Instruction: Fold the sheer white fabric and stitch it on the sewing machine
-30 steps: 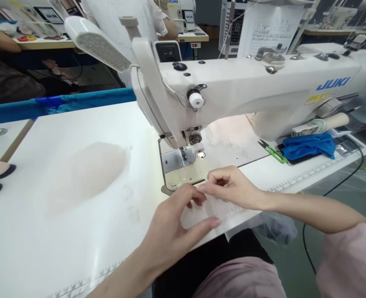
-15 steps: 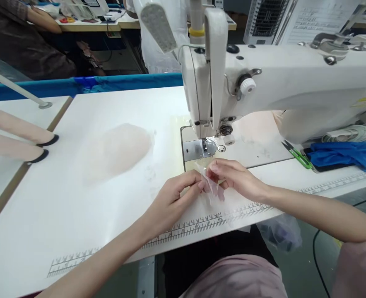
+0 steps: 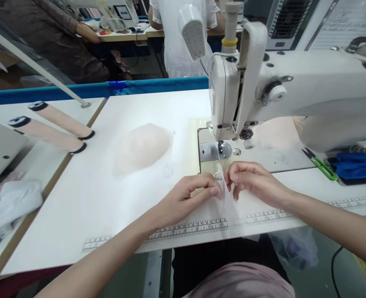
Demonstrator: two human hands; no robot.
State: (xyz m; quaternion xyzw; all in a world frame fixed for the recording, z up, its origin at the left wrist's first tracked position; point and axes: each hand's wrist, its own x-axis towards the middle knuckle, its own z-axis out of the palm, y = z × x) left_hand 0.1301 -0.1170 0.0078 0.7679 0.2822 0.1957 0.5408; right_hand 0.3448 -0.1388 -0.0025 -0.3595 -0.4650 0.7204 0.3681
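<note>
My left hand [image 3: 189, 196] and my right hand [image 3: 253, 182] meet in front of the white sewing machine [image 3: 294, 91], both pinching a small sheer piece of fabric [image 3: 228, 200] that hangs between the fingertips down over the printed ruler [image 3: 186, 229] on the table edge. The pinch is just in front of the needle plate [image 3: 214, 151] and presser foot. A pale pink heap of sheer fabric [image 3: 142, 147] lies on the white table [image 3: 77, 198] to the left of my hands.
Green thread snips [image 3: 321, 165] and a blue cloth [image 3: 357, 165] lie at the right under the machine arm. Two pink rolls with black ends [image 3: 52, 126] rest at the left. A lamp head [image 3: 193, 35] hangs above. Other people work at the benches behind.
The view has swung left, so the machine sits further right in frame. My hands have stayed pinched on the sheer piece, which now hangs lower over the ruler.
</note>
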